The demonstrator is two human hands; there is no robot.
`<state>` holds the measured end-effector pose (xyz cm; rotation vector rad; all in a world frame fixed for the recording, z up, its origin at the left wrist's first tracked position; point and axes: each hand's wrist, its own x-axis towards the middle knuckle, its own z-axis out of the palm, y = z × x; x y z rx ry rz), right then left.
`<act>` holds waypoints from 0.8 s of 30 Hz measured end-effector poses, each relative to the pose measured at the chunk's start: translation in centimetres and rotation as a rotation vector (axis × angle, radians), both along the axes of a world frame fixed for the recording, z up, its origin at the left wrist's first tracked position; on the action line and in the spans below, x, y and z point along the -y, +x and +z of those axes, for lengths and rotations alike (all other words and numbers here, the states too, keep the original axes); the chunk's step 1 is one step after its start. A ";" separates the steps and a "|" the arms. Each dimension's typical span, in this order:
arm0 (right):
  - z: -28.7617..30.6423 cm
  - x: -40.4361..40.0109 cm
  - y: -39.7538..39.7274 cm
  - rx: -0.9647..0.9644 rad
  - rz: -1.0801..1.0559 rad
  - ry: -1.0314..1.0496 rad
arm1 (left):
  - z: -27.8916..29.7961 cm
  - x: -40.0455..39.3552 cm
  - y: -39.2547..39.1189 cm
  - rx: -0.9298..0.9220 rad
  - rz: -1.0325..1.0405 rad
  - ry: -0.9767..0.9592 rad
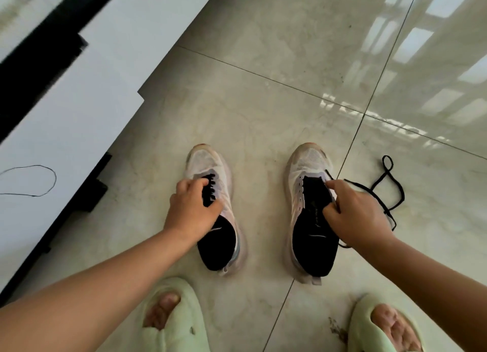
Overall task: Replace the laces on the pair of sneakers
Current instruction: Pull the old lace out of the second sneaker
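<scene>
Sneakers: left hand [192, 209] grips laced one [213, 212]; right hand [355, 214] grips unlaced one [311, 220].

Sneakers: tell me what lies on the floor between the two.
Nothing: in the head view, only bare floor tile separates the left sneaker from the right sneaker.

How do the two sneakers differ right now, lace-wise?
The left sneaker still has its black lace threaded across the eyelets; the right sneaker shows a bare tongue, its black lace trailing onto the floor. The left hand grips the left sneaker; the right hand grips the right. Both stand upright, toes away.
</scene>
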<state>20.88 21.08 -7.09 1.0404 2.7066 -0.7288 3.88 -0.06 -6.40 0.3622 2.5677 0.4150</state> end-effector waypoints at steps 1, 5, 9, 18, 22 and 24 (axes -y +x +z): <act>0.0 -0.2 0.0 0.002 0.005 0.012 | 0.1 -0.1 0.4 0.013 -0.033 0.009; 0.8 -0.4 -0.4 0.021 0.076 0.079 | 0.2 -0.5 2.2 0.052 -0.160 0.031; 2.9 0.0 -0.9 -0.026 0.158 0.078 | 0.5 -0.3 2.3 0.116 -0.184 -0.014; 8.3 3.4 -4.4 -0.079 0.467 -0.048 | 1.7 2.3 2.1 0.297 -0.140 0.082; 9.6 6.0 -6.9 -0.044 0.585 -0.069 | 2.2 3.9 2.3 0.339 -0.156 0.106; 9.7 7.3 -7.9 -0.024 0.600 -0.059 | 2.2 4.7 2.4 0.343 -0.160 0.104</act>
